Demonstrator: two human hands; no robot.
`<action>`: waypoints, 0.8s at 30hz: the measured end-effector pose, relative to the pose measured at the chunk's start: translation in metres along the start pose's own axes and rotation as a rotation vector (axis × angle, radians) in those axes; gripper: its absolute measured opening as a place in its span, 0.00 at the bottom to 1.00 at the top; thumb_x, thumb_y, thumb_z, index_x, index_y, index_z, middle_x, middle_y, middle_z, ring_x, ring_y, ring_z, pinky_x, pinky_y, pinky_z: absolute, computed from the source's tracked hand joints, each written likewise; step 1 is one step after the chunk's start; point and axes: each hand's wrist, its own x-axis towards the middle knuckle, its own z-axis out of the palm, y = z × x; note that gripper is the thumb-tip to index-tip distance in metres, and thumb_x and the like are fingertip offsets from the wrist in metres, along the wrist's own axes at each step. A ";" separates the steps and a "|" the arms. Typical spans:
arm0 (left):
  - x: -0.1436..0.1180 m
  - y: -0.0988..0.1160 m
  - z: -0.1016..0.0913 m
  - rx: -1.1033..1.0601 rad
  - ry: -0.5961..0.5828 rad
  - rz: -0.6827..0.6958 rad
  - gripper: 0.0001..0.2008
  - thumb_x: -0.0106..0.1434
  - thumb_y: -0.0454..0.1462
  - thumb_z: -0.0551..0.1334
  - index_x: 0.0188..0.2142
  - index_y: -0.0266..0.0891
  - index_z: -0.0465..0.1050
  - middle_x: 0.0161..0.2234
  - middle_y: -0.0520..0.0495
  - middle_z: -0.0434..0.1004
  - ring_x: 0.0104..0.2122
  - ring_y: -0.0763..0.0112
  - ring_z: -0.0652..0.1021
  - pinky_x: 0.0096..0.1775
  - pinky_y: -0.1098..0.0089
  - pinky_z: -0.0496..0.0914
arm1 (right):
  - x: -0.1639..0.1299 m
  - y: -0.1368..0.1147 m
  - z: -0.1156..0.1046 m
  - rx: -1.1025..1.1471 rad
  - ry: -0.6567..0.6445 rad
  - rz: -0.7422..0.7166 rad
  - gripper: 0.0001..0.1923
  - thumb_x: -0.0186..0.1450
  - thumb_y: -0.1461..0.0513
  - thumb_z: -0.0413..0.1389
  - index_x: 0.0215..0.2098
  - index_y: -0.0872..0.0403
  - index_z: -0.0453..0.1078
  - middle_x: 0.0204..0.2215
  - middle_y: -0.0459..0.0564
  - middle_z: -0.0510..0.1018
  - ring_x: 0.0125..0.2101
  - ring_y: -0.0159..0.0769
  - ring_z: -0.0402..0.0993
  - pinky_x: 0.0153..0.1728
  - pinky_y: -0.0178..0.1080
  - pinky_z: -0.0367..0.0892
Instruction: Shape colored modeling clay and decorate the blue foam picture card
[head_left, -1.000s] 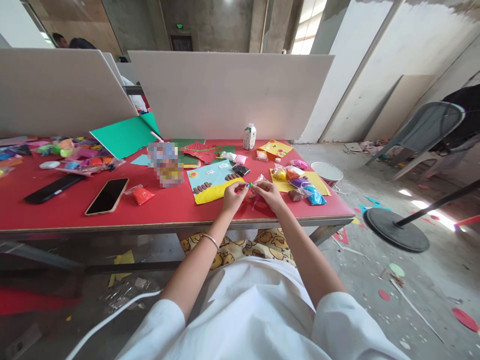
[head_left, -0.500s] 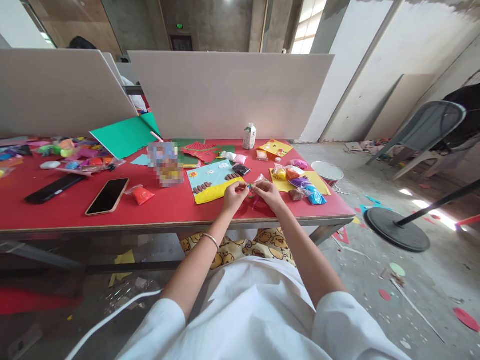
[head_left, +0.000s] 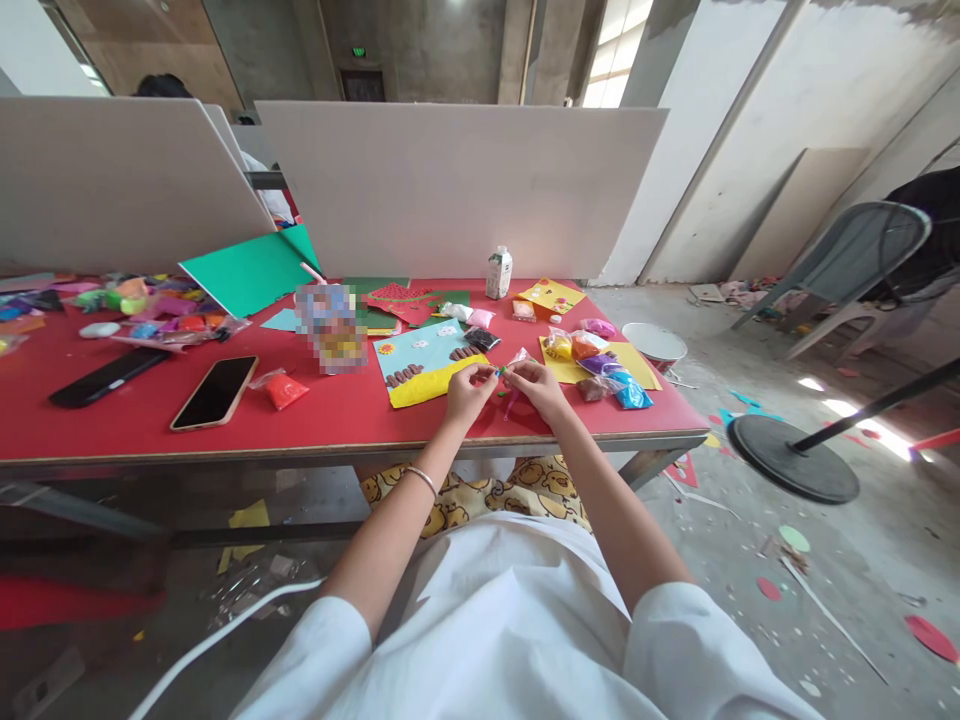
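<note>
My left hand (head_left: 472, 392) and my right hand (head_left: 537, 388) meet above the front of the red table, fingertips pinched together. Between them is a small blue and green lump (head_left: 501, 372) that looks like modelling clay; the fingers cover much of it. Below my right fingers lies a thin purple-pink tool (head_left: 511, 404), partly hidden. Just beyond my left hand rests a light blue picture sheet (head_left: 417, 350) with a yellow clay band (head_left: 431, 384), brown clay strips, a sun and white clouds. Bags of coloured clay, including a blue bag (head_left: 631, 390), sit right of my right hand.
A phone (head_left: 215, 393), a bag of red-orange clay (head_left: 285, 389) and a black case-like object (head_left: 109, 377) lie to the left. A small white bottle (head_left: 499, 272) stands before the upright white board (head_left: 457, 190). A white bucket (head_left: 655, 345) is beyond the table's right edge.
My fingers have shifted very slightly around the small clay lump. Both hands stay in the same place, and the things on the table have not moved.
</note>
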 end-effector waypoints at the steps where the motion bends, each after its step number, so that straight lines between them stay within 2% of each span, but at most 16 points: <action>1: 0.000 0.000 0.000 -0.004 0.002 0.002 0.03 0.54 0.35 0.64 0.26 0.38 0.75 0.27 0.48 0.79 0.28 0.69 0.77 0.34 0.69 0.72 | 0.000 0.000 0.000 0.002 -0.001 0.002 0.24 0.45 0.43 0.65 0.26 0.52 0.71 0.24 0.47 0.75 0.27 0.35 0.72 0.33 0.40 0.70; 9: 0.000 0.002 0.000 -0.019 0.016 -0.005 0.03 0.55 0.35 0.63 0.27 0.38 0.75 0.28 0.47 0.79 0.29 0.69 0.77 0.35 0.69 0.72 | 0.001 0.002 0.001 0.049 0.010 0.012 0.23 0.44 0.44 0.67 0.26 0.53 0.72 0.23 0.46 0.75 0.26 0.34 0.72 0.32 0.39 0.70; 17: -0.001 0.003 -0.001 0.010 -0.003 0.007 0.04 0.55 0.37 0.63 0.28 0.37 0.76 0.28 0.47 0.79 0.28 0.70 0.77 0.34 0.70 0.71 | 0.000 0.000 0.001 0.005 -0.007 -0.007 0.23 0.45 0.44 0.66 0.26 0.53 0.73 0.23 0.47 0.75 0.26 0.34 0.72 0.31 0.38 0.70; 24: -0.002 0.007 -0.002 0.084 0.048 0.005 0.06 0.56 0.36 0.62 0.25 0.38 0.75 0.26 0.48 0.78 0.28 0.69 0.76 0.34 0.70 0.70 | 0.002 0.006 0.000 0.035 -0.003 -0.014 0.22 0.46 0.45 0.67 0.26 0.53 0.72 0.23 0.46 0.75 0.26 0.34 0.72 0.31 0.38 0.71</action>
